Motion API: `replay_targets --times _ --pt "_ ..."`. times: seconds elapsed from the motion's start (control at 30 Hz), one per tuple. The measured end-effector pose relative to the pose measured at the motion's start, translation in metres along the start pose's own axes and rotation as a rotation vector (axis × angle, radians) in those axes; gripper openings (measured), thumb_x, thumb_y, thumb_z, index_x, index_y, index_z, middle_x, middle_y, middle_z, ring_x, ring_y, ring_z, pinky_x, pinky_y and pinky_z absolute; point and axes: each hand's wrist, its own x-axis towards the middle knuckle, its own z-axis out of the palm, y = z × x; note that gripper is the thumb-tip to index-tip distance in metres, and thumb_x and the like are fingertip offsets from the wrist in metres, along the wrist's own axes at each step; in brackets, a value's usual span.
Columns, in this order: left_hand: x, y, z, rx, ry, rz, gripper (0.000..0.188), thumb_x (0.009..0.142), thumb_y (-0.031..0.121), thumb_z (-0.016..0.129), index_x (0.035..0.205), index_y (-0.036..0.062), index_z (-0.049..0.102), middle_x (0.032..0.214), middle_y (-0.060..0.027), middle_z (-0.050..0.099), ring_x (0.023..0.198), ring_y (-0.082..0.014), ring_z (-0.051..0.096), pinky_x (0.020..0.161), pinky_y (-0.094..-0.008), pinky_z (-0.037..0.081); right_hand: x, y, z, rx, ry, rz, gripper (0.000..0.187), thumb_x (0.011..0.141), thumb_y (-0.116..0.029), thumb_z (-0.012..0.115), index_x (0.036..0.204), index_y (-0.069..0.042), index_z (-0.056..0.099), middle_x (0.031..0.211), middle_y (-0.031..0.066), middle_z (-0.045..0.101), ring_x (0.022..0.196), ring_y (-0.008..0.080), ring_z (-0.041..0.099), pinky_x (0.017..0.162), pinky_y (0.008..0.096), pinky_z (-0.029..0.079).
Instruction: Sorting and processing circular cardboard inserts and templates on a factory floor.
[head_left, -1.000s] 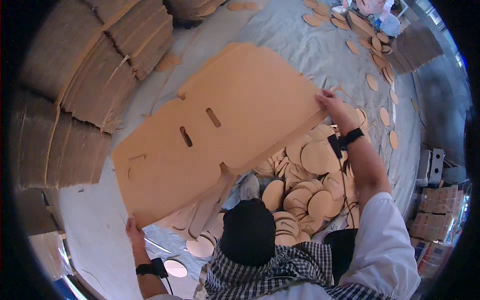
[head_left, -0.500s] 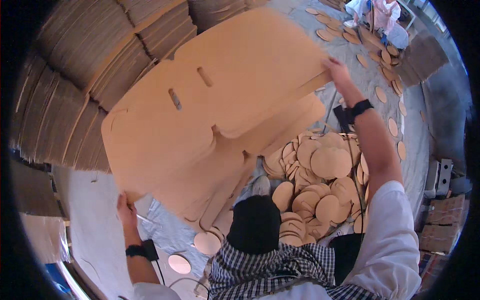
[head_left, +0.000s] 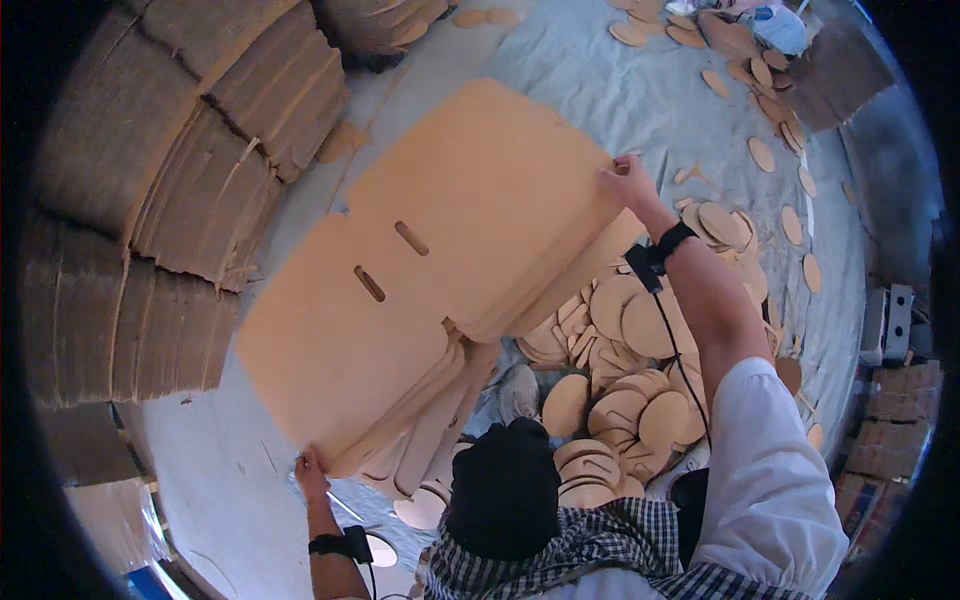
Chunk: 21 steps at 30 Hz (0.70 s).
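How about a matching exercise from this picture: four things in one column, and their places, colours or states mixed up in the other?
Column one:
1. Left hand
2. Right hand
3. Cardboard discs
4. Checked cloth

Column two:
A. black and white
B. at the right-hand corner of the slotted cardboard sheet, as the picture shows it
C. many lying in a loose heap
D. at the sheet's lowest corner in the picture

Right pairs: 1-D, 2-B, 3-C, 4-A.
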Motion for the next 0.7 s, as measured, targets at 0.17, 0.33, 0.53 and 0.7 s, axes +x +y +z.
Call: replay_targets --times 0.17,0.33,0.53,0.7 --pt "-0.018 0.015 -0.052 -0.16 0.082 0.205 0.039 0.086 0.041 0.054 0.083 0.0022 0.058 0.059 -0.0043 0.05 0.043 -0.0121 0.045 0.033 -0.0286 0.032 -0.06 -0.062 -0.064 -0.338 0.037 0.011 0.057 0.065 -0.035 0.075 0.104 0.0 0.054 0.09 0.014 0.063 0.087 0.0262 0.061 0.075 0.0348 0.048" --pt "-0.032 0.052 -0.136 0.198 0.096 0.278 0.038 0.082 0.035 0.06 0.101 0.0013 0.064 0.08 -0.012 0.062 0.07 -0.017 0.056 0.063 -0.028 0.045 -0.107 -0.101 -0.13 -0.285 0.07 0.015 0.051 0.067 -0.037 0.071 0.1 -0.002 0.057 0.084 0.0105 0.063 0.08 0.0255 0.061 0.072 0.0338 0.048" --pt "-0.078 0.145 -0.215 -0.255 -0.242 0.24 0.041 0.081 0.048 0.054 0.09 0.01 0.066 0.072 0.0002 0.058 0.047 -0.005 0.039 0.034 -0.0211 0.022 -0.121 -0.131 -0.22 0.166 -0.16 0.093 0.046 0.075 -0.044 0.062 0.101 -0.007 0.06 0.082 0.0052 0.062 0.071 0.0167 0.058 0.064 0.03 0.046" --pt "-0.051 0.146 -0.193 -0.741 -0.208 0.196 0.06 0.081 0.066 0.042 0.102 0.0123 0.06 0.073 0.0031 0.053 0.048 -0.0045 0.037 0.036 -0.0186 0.02 -0.149 -0.155 -0.175 0.266 0.055 0.152 0.054 0.082 -0.058 0.048 0.104 -0.011 0.061 0.099 0.0054 0.06 0.095 0.0169 0.054 0.084 0.036 0.042"
